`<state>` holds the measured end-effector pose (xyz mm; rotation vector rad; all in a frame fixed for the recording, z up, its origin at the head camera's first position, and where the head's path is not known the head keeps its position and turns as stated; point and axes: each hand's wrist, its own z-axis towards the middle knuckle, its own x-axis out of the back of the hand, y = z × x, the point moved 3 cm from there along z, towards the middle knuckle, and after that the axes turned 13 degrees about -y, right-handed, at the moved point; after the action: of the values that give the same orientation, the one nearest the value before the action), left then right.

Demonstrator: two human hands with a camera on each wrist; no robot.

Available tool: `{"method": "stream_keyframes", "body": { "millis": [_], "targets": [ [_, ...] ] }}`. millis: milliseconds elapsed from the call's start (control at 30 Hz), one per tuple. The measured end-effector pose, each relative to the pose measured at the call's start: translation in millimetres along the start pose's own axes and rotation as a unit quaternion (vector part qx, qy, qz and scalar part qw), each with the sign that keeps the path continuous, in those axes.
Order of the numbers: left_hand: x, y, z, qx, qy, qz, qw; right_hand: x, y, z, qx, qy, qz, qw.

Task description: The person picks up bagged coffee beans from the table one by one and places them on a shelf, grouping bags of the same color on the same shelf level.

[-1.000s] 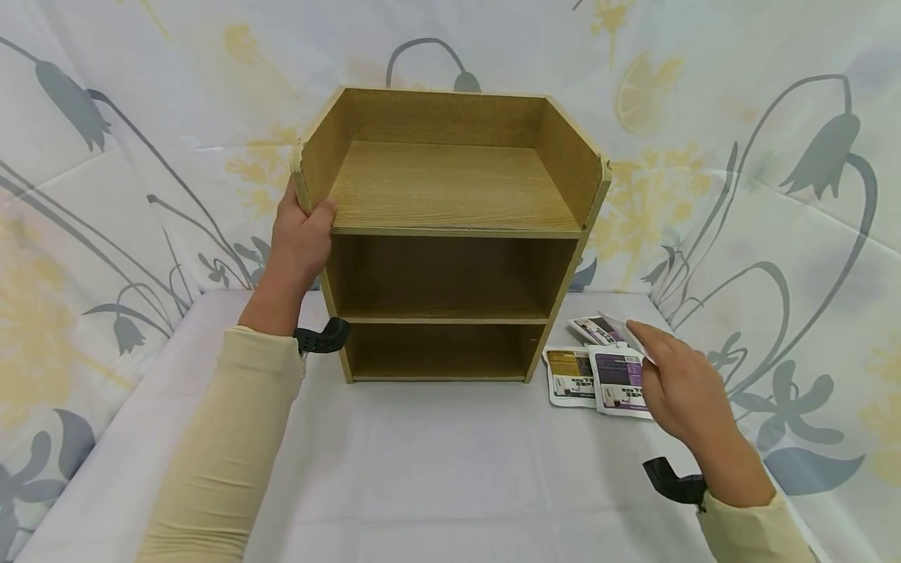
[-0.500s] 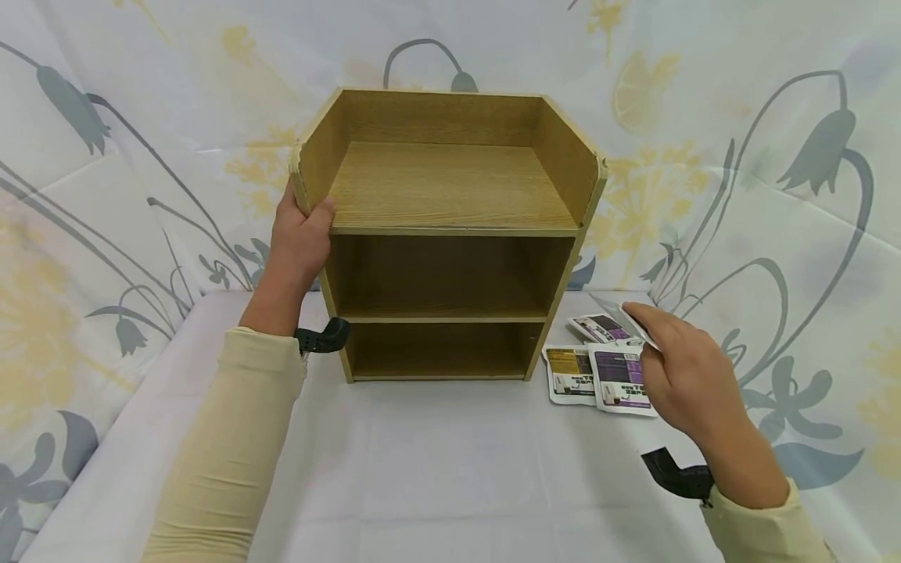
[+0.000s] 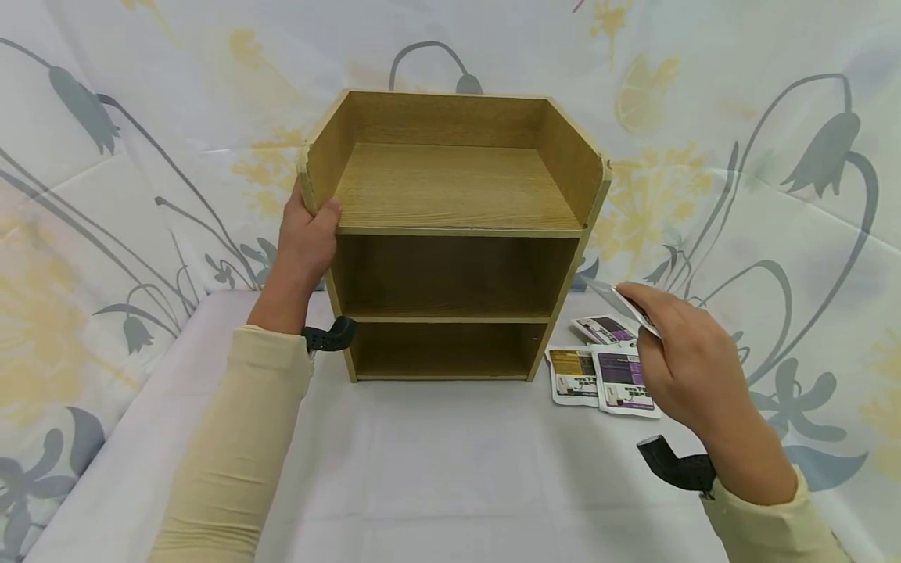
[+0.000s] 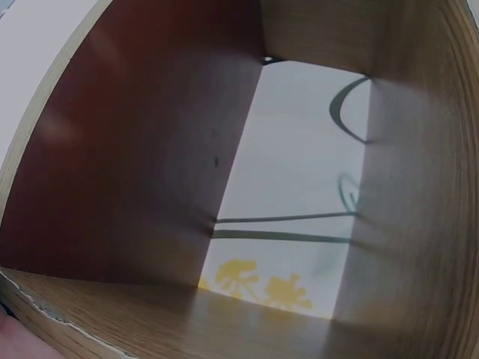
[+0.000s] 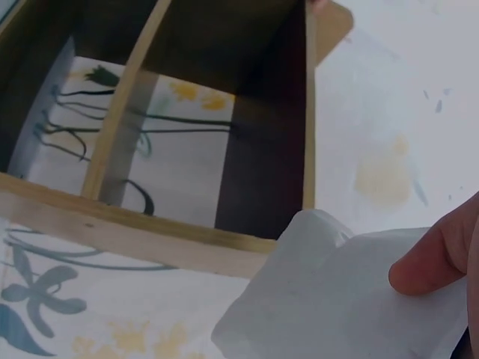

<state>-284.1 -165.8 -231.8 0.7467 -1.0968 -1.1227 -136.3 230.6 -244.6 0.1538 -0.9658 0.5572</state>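
Note:
A small wooden shelf (image 3: pixel 457 231) with an open top and two compartments below stands upright in the head view. My left hand (image 3: pixel 307 242) grips its left side panel near the top, thumb on the front edge. In the left wrist view, the inside of the wooden shelf (image 4: pixel 426 187) fills the picture. My right hand (image 3: pixel 686 360) pinches a flat white packet (image 3: pixel 622 303) in the air, right of the shelf. Its plain white back and the thumb on it show in the right wrist view, where the packet (image 5: pixel 337 292) is near the shelf's edge.
Three flat printed packets lie on the white cloth (image 3: pixel 450 461) right of the shelf: one with a yellow label (image 3: pixel 573 377), one purple (image 3: pixel 625 379), and another (image 3: pixel 601 328) behind. A flower-patterned curtain (image 3: pixel 739 195) hangs behind and at both sides.
My right hand has lifted the white packet up off the pile and tilted it towards the shelf. The left hand stays on the shelf's side.

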Motion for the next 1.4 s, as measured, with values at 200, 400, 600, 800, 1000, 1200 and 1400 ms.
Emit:
{"method": "stream_keyframes", "body": {
  "millis": [200, 400, 600, 800, 1000, 1200, 1400],
  "targets": [
    [-2.0, 0.8, 3.8, -0.013, 0.004, -0.007, 0.9999, 6.8, -7, 8, 0.011, 0.016, -0.001, 1.000],
    [-5.4, 1.1, 5.4, -0.013, 0.010, -0.005, 0.9999, 11.9, -11, 18, 0.029, 0.031, -0.005, 0.999],
    [-10.4, -0.9, 8.5, -0.012, 0.008, -0.008, 0.9999, 15.4, -15, 26, 0.031, 0.043, 0.002, 0.999],
    [-17.3, -3.7, 14.4, -0.016, -0.003, -0.017, 0.9997, 18.1, -18, 31, 0.029, 0.064, 0.013, 0.997],
    [-21.7, -4.9, 15.0, -0.001, -0.011, -0.006, 0.9999, 19.6, -19, 38, 0.031, 0.072, 0.011, 0.997],
    [-22.8, -5.0, 13.6, 0.009, -0.015, 0.001, 0.9999, 18.6, -25, 48, 0.041, 0.079, 0.017, 0.996],
    [-20.1, -5.9, 12.2, 0.011, -0.014, 0.008, 0.9998, 15.4, -31, 60, 0.062, 0.077, 0.009, 0.995]
  ]
}}
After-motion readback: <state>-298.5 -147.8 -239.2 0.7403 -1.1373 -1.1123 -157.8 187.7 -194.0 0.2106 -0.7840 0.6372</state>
